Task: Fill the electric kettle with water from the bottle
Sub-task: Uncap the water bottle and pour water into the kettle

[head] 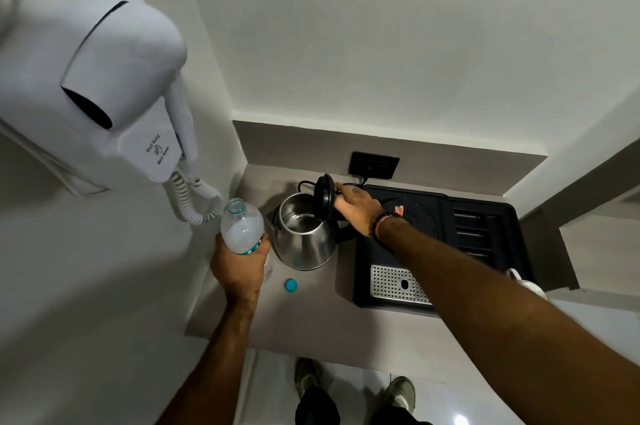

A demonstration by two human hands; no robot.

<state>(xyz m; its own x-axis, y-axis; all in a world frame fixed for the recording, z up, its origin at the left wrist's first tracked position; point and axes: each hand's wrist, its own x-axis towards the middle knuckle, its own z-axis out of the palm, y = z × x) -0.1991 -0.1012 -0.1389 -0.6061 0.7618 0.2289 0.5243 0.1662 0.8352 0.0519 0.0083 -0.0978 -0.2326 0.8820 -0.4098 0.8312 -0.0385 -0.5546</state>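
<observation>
While left hand [239,268] gripped bottle [244,229] upright, open neck toward 12 o'clock, blue cap [291,285] lay on counter [311,320] at kettle's 6. Kettle [304,237] stood w/ lid [324,196] up; right hand [356,208] closed on handle at 3.

The surface [304,320] lies bare in front of the kettle [304,241], except for 1 blue cap [291,285] near the kettle's base. To the left, the wall and a hair dryer [104,78] with its coiled cord [194,203] hang close over the bottle [242,227], narrowing the room there. The left hand [239,268] and bottle stand just beside the kettle's left flank. The raised lid [324,197] and the right hand [356,210] close off the kettle's right and rear. A black tray [485,227] fills the surface's right part. The kettle's mouth is open from above.
</observation>
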